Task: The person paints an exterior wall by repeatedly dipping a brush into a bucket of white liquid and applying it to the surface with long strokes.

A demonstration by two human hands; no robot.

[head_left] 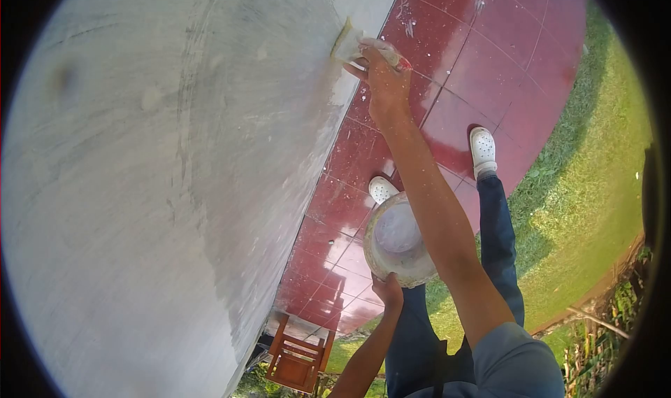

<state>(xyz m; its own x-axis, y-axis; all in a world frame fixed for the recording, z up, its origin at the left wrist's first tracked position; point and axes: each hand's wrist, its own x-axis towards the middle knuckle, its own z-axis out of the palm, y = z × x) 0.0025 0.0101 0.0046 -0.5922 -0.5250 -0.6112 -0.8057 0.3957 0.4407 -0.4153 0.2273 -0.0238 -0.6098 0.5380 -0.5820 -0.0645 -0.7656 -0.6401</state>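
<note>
Right hand (pixel 381 76) fingers pinched the flat tool (pixel 348 45) at the wall (pixel 140 188), left hand (pixel 388 290) fingers clasped the bowl (pixel 412 266), presumably steadying it.

A wide, white-smeared brush (pixel 347 46) is pointing its yellowish edge at the grey-white, streaked wall (pixel 140 188), apparently touching it, its red-marked handle end facing away; a round, stained bowl (pixel 370 247) is facing open side up, holding whitish material, well apart from the brush

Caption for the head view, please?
Right hand holding a brush-like tool at a pale wall, left hand holding a round bowl.
</note>
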